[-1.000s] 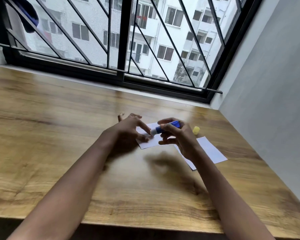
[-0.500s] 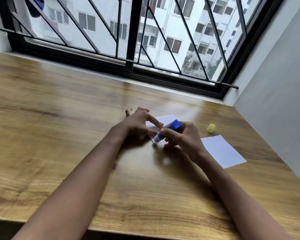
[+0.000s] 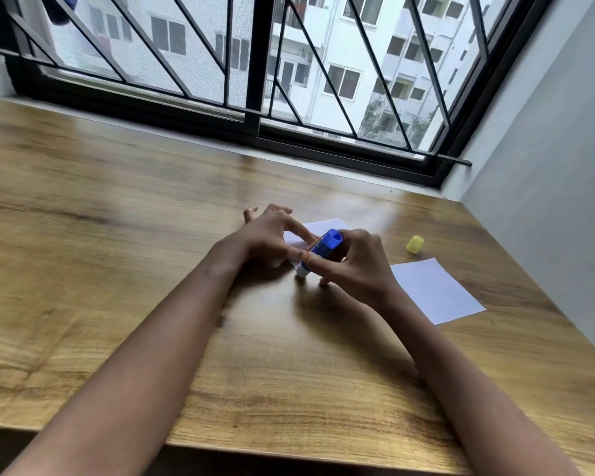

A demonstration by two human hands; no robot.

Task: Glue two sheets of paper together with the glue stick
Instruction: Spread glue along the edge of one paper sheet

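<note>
The right hand [image 3: 354,269] pinches the blue glue stick [image 3: 325,249] between curled fingers and thumb. The stick is tilted, its blue base up and away from the person and its white tip down at the near edge of the first sheet [image 3: 327,225]. Whether the tip touches the paper or the wood just beside it cannot be told, because the fingers hide that spot.

The left hand [image 3: 265,238] grips nothing. Its fingers are spread and arched, and their tips press on the same sheet to pin it to the wooden table [image 3: 152,235]. Most of that sheet is hidden under the two hands.

The yellow cap [image 3: 415,244] stands on the table off to the right, so uncapping is done. Judging by the pose, gluing of the first sheet is under way, though no glue film can be seen on the paper.

The second sheet [image 3: 433,290] lies flat by itself, right of the right hand and apart from the first sheet. It appears that finishing the glue coat, laying this sheet over the glued one and pressing the two together are all left to do.
</note>
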